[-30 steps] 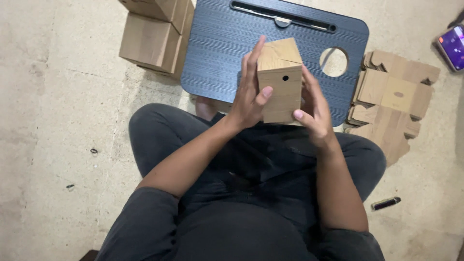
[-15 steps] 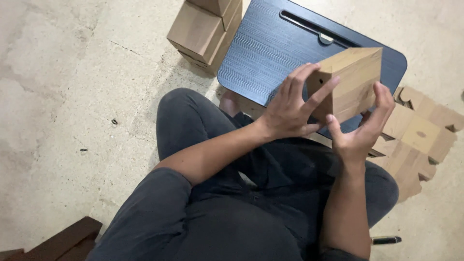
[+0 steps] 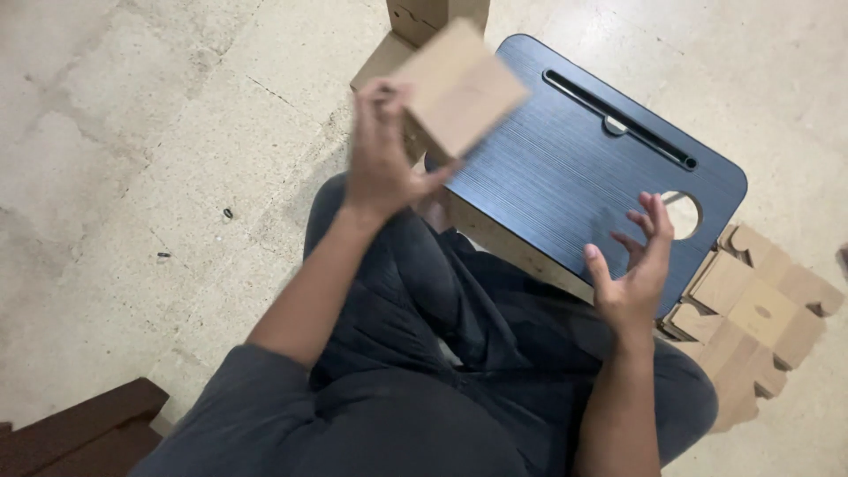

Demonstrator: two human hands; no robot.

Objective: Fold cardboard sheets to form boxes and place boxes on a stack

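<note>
Folded cardboard box point(image 3: 461, 84): one, brown, raised over the near left corner of the lap desk and blurred; its closed flat face is turned toward the camera.
Left hand point(image 3: 382, 155): clasps the box from its left and lower side, thumb under the bottom edge, fingers wrapped on the far left edge. It alone carries the box.
Right hand point(image 3: 634, 265): holds nothing, palm turned inward, fingers spread wide and slightly curled, hovering over the near right edge of the desk, well apart from the box.
Lap desk point(image 3: 574, 185): one, dark blue, with a long slot and a round hole, lying across the person's legs.
Flat box blanks point(image 3: 755, 309): a stack of unfolded cardboard cut-outs on the floor just right of the desk; their number cannot be told.
Finished boxes point(image 3: 424, 18): at least two, stacked on the floor beyond the desk, partly hidden behind the held box.
</note>
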